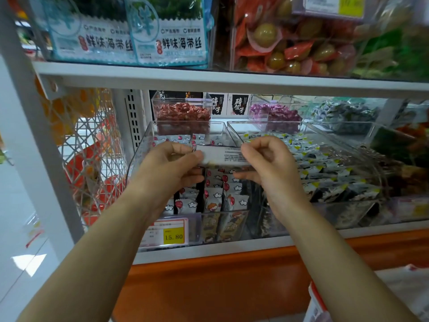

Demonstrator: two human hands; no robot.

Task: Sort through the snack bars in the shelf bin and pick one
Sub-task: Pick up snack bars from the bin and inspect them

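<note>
Seen from the head camera, the flat white snack bar packet with small black print [222, 155] is stretched between both hands; the left hand [170, 162] pinches its left end with curled fingers, and the right hand [267, 159] pinches its right end the same way; the packet is held just above the clear hard-plastic shelf bin [142, 147]; inside lie glossy white wrapped bars printed with red balloons and clouds [216, 196]; a yellow price tag [173, 237] sits at the bin's front.
</note>
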